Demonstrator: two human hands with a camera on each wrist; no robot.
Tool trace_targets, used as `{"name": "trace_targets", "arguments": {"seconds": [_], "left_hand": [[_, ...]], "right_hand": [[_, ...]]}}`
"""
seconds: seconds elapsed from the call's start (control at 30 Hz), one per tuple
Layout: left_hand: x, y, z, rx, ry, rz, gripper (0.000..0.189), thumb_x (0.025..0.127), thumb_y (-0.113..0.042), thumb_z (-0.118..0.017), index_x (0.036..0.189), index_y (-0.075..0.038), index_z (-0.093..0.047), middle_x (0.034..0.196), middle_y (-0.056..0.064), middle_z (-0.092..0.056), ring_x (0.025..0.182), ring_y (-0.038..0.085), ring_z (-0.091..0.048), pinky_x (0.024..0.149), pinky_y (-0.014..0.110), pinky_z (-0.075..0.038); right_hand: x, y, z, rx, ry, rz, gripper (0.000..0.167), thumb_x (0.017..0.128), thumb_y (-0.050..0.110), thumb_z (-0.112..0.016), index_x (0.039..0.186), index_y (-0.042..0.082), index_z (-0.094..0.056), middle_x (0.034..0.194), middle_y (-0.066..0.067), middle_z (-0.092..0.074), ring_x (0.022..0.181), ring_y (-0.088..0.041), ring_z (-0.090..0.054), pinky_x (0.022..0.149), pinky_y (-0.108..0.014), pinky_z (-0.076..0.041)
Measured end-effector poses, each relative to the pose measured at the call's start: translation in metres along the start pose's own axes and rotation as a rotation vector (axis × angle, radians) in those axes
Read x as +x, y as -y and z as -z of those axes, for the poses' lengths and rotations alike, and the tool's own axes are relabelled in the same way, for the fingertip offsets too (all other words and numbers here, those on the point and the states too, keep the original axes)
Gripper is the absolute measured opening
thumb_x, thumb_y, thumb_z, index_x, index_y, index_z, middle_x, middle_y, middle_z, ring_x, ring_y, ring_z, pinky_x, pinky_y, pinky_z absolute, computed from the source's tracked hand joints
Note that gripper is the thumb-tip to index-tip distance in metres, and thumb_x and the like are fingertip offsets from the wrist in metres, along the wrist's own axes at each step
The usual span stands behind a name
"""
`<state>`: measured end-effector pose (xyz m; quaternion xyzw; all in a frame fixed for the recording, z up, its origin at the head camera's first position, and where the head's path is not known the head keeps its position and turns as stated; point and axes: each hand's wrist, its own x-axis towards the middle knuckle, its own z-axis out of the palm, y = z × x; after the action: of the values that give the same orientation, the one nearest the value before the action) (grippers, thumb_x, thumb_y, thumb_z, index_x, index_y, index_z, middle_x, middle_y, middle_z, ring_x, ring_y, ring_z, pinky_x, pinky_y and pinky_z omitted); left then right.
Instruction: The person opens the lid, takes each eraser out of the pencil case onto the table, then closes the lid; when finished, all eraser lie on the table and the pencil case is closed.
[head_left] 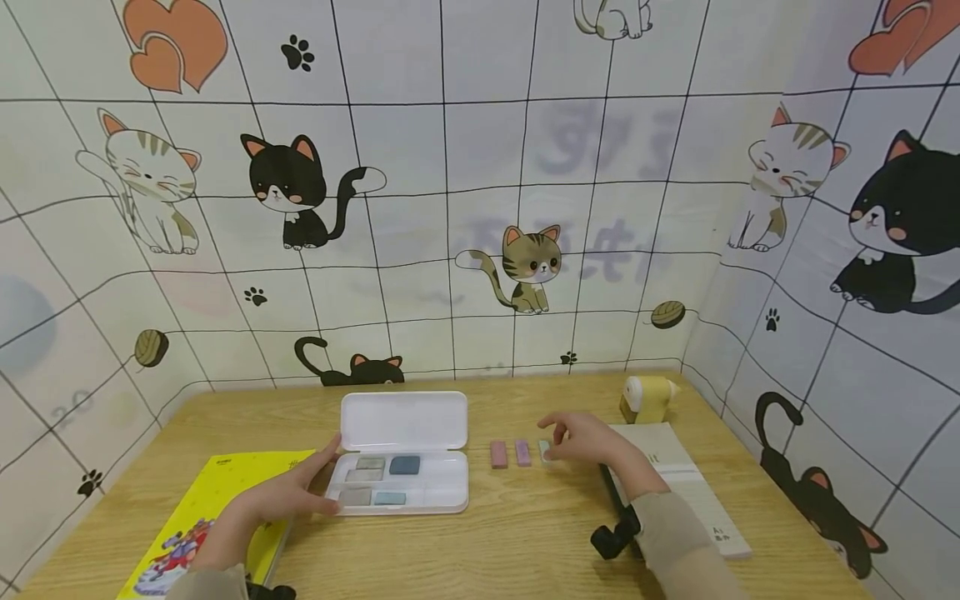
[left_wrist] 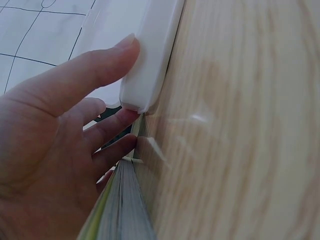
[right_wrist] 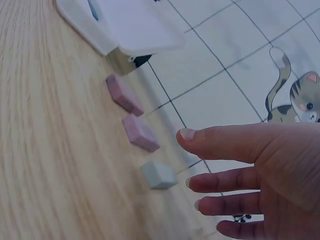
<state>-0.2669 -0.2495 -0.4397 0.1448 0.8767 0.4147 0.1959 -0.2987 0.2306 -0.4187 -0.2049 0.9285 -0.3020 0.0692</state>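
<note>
A white pencil box (head_left: 405, 508) lies with its lid raised, with several grey and blue eraser-like blocks in it. My left hand (head_left: 281, 492) holds its left end, thumb at the front corner and fingers toward the hinge; in the left wrist view the thumb (left_wrist: 107, 65) lies along the box wall. Right of the box stand a pink eraser (head_left: 498, 454), a purple eraser (head_left: 522, 452) and a pale green eraser (head_left: 545, 450) in a row. Beside the green one hovers my right hand (head_left: 581, 437), fingers loose; the right wrist view shows a gap between fingertips and eraser.
A yellow book (head_left: 225, 492) lies under my left forearm. Beneath the right forearm is an open notebook (head_left: 701, 492), with a yellow and white device (head_left: 647, 398) behind it. A cat-print cloth (head_left: 487, 183) closes off the back and sides of the wooden table (head_left: 495, 550).
</note>
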Motion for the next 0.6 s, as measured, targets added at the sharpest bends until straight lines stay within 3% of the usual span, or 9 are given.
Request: {"name": "trace_targets", "arguments": {"seconds": [0.2,0.43,0.6], "left_hand": [[-0.002,-0.001,0.000,-0.004,-0.004,0.000,0.108,0.079,-0.027,-0.079,0.157,-0.015,-0.005,0.157,0.025,-0.015,0.142,0.043,-0.008,0.110,0.066,-0.005],[-0.003,-0.004,0.000,0.007,-0.009,0.003,0.107,0.079,-0.028,-0.079,0.157,-0.016,-0.007,0.157,0.023,-0.016,0.142,0.042,-0.010,0.110,0.066,-0.005],[-0.003,-0.003,0.000,0.009,-0.011,0.002,0.107,0.079,-0.028,-0.080,0.157,-0.015,-0.007,0.157,0.024,-0.016,0.142,0.042,-0.011,0.110,0.065,-0.006]], "right_hand": [[0.007,0.021,0.004,-0.041,0.032,0.080,0.042,0.084,0.015,-0.073,0.124,0.008,-0.063,0.087,0.002,-0.059,0.068,-0.015,-0.052,0.059,-0.031,-0.044],[0.027,0.041,-0.007,-0.033,0.101,0.167,0.036,0.088,0.013,-0.070,0.124,0.011,-0.065,0.087,0.005,-0.060,0.065,-0.012,-0.051,0.056,-0.028,-0.043],[0.041,0.058,-0.019,0.025,0.177,0.166,0.038,0.090,0.016,-0.070,0.127,0.016,-0.063,0.086,0.004,-0.060,0.063,-0.025,-0.060,0.059,-0.038,-0.052]]}}
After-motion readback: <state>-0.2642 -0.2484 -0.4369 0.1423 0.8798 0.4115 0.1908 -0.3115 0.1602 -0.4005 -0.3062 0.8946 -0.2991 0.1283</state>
